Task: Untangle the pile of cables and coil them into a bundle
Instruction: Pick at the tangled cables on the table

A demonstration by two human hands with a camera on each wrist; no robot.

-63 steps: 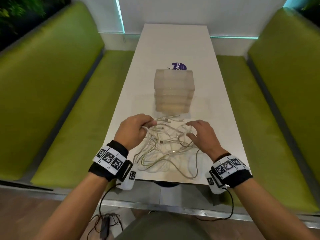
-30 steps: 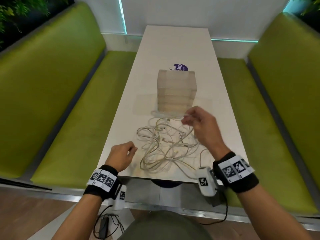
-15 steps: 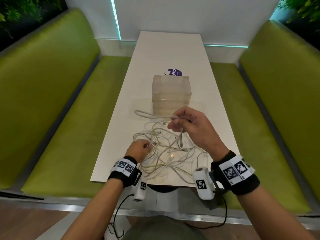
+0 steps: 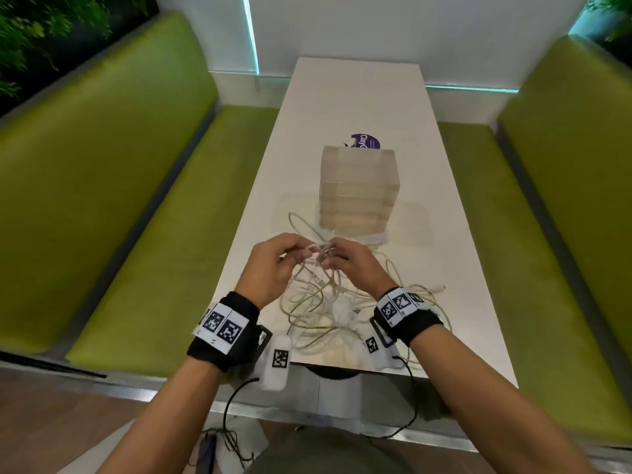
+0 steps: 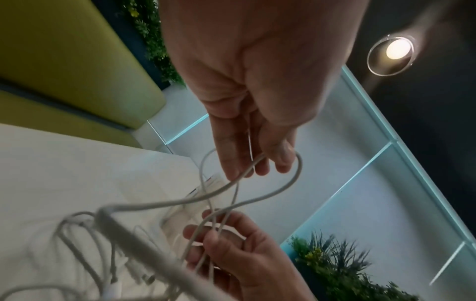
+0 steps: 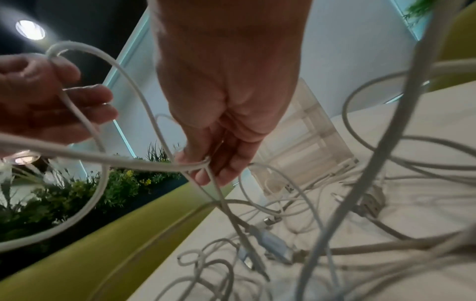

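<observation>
Head view first: both hands are raised close together above the near end of the white table (image 4: 359, 97), with the pile of cables (image 4: 328, 313) lying directly below and slightly nearer the person than the fingertips. The left hand (image 4: 273, 265) and the right hand (image 4: 352, 265) meet at one white strand (image 4: 316, 248) lifted out of the pile, and that short stretch runs left to right between them. Neither hand is clearly nearer the tangle — each hangs over its own side of it. A clear stacked box (image 4: 359, 189) stands just beyond the hands, and loops trail toward its base.

Left wrist view: the left hand (image 5: 247, 101) has its fingers narrowly closed, pinching the strand (image 5: 283, 183), which bends into a loop past the fingertips and runs down to the right hand (image 5: 237, 258). That hand's fingers curl round several strands together.

Right wrist view: the right hand (image 6: 226, 101) pinches the strand (image 6: 144, 163) at its fingertips, thumb against fingers, with little gap. From there the line arcs across to the left hand (image 6: 46, 97), which is curled round it. Below, the pile (image 6: 296, 234) spreads over the table with connectors mixed in, still crossed over itself — my judgement is that the next pull must run along the strand, away from the heap.
</observation>
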